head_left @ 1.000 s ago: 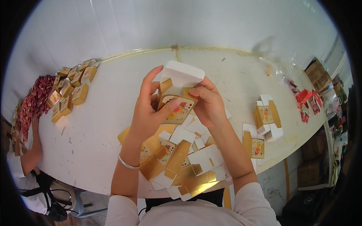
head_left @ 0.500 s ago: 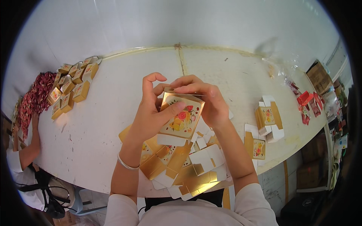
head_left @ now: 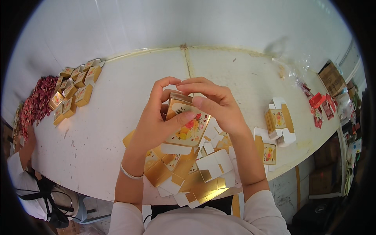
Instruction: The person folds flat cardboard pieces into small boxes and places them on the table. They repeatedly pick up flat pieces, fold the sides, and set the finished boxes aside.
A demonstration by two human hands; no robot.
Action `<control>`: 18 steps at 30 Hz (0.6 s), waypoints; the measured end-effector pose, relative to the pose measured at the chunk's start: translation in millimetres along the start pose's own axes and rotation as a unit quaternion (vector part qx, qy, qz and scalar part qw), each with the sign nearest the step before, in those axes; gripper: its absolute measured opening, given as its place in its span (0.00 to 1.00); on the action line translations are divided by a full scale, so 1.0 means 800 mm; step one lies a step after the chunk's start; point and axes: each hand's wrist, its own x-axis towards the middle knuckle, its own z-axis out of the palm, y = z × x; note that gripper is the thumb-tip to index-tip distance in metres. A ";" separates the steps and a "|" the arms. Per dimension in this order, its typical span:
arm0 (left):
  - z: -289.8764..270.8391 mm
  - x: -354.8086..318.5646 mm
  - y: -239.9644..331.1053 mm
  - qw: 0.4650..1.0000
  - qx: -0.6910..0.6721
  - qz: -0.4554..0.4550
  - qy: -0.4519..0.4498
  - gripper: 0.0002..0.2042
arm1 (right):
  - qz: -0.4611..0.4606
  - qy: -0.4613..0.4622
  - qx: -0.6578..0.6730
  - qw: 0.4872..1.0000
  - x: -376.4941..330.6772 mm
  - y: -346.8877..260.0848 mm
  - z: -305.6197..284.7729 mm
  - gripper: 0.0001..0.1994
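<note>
Between my hands, above the table's middle, is a gold carton (head_left: 187, 131) with a fruit picture on its front and a white flap at its near end. My left hand (head_left: 158, 115) grips it from the left, thumb across the front and fingers behind. My right hand (head_left: 213, 103) is at the far end, fingers curled over the top and thumb at the upper edge. Below lie several flattened gold-and-white cartons (head_left: 196, 172), loosely overlapping. What the right fingertips touch behind the carton is hidden.
Folded gold boxes (head_left: 76, 86) are heaped at the far left beside a pile of small red packets (head_left: 37, 100). A stack of flat cartons (head_left: 279, 121) stands at right, with red wrappers (head_left: 321, 105) beyond. A co-worker's arm (head_left: 27, 147) reaches in at left.
My right thumb has come round onto the carton's upper edge, and the far end now looks closed over. The co-worker's arm at left has shifted.
</note>
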 end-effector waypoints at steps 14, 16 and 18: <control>-0.001 -0.002 0.006 1.000 -0.022 -0.018 -0.013 0.24 | -0.023 0.009 -0.063 0.998 -0.001 0.004 -0.001 0.12; -0.001 -0.002 0.008 0.999 -0.032 -0.027 -0.008 0.23 | -0.021 -0.005 -0.041 0.999 -0.001 0.003 -0.001 0.12; 0.000 -0.002 0.011 0.999 -0.040 -0.031 0.006 0.22 | -0.030 -0.028 -0.036 0.999 -0.002 0.001 -0.003 0.13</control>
